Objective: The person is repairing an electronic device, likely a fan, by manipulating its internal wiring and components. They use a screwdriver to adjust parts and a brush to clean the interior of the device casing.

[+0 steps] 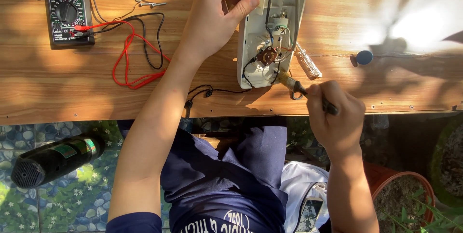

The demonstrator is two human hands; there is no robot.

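The right hand (335,112) is closed around the dark handle of a small brush (295,86), whose bristles are angled into the lower end of an opened white plastic housing (251,35), near its brown switch and wires; the left hand (212,16) is clamped on the housing's left edge, thumb pressed over the rim, apparently so that it is kept steady on the wooden table (58,93). A clear-handled screwdriver (307,62) is laid just beside the housing on the right; a black multimeter (69,13) with red and black leads (132,59) is set well apart at the far left.

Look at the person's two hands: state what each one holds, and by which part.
The right hand holds a small brush by its dark handle. The left hand steadies the opened white appliance housing, thumb on its left edge.
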